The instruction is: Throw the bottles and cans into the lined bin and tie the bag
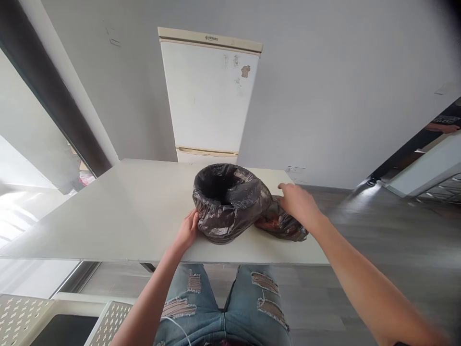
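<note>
A round trash bin (pixel 223 221), lined with a thin black plastic bag, stands on the white table in front of me. Its dark mouth faces up and the liner folds over the rim. My left hand (pixel 188 228) holds the bin's left side near the base, fingers pressed to the plastic. Right of the bin lies a bulging black plastic bag (pixel 284 229), with something reddish showing through. My right hand (pixel 298 204) is on top of this bag, one digit stretched out and the other fingers partly hidden against the plastic. Bag and bin liner appear to touch.
The white table (pixel 108 216) reaches far to the left. Behind it a white refrigerator (pixel 212 96) stands against the grey wall. Pale plastic basketwork (pixel 21 312) is low at the left. A person's arm (pixel 442 128) shows at the far right doorway.
</note>
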Motion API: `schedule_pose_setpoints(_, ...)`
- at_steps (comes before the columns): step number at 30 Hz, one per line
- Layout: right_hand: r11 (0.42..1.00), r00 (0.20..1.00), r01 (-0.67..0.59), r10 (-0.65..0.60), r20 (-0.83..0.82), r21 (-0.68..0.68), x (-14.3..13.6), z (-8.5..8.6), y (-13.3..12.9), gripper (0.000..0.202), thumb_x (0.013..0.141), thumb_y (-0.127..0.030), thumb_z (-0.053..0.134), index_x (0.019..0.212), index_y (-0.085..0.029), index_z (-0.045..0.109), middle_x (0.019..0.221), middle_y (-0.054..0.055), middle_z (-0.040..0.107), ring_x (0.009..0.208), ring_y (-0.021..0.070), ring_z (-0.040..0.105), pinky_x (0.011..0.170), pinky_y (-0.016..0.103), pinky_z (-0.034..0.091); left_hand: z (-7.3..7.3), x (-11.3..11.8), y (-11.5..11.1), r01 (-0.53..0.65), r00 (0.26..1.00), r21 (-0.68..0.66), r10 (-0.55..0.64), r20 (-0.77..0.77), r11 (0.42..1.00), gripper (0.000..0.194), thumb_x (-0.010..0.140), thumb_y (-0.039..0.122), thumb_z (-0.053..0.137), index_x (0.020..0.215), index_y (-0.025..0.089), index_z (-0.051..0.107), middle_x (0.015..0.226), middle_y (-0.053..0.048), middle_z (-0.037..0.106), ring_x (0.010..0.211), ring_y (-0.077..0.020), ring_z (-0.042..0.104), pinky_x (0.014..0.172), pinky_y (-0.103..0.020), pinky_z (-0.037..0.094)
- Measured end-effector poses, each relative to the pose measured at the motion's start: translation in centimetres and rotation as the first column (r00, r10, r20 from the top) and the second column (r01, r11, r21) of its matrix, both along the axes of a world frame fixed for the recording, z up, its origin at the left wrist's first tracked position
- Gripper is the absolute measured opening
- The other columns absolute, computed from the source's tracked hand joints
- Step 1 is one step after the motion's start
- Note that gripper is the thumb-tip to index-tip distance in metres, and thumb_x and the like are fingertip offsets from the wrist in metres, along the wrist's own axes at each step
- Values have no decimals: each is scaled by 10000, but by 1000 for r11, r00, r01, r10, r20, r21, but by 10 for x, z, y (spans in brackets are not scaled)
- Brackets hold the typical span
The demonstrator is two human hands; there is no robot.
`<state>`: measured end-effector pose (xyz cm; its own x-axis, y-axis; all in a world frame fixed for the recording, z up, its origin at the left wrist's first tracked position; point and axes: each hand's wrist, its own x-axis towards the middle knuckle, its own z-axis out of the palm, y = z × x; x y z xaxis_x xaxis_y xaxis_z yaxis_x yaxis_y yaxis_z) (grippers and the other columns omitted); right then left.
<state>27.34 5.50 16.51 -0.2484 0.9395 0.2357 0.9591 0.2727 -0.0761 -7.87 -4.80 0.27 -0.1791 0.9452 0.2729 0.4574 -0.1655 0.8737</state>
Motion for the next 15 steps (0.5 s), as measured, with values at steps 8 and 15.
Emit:
schedule_pose_setpoints(8, 539, 536, -841, 822, -192, -43, -65, 97, -52, 473, 1068, -573, 503, 1406, -284, 664, 1355, 70, 719, 1246, 262, 655, 1030, 385, 510, -4, -5, 2, -7, 1000, -4, 7, -23, 1000, 623, 1051, 688, 298, 944, 194, 663, 984, -114, 773, 938, -285, 698, 910, -412, 551)
schedule_pose_setpoints(15, 403, 425, -614, 893, 146, -679, -113, 96, -10, 394, 919, -544, 720, 954, -158, 786, 817, 65, 737, 672, 199, 608, 624, 321, 409, -4, -6, 1, -1, 998, 28, 3, -58, 1000, 594, 1053, 663, 307, 849, 206, 628, 898, -114, 752, 950, -282, 696, 948, -414, 559)
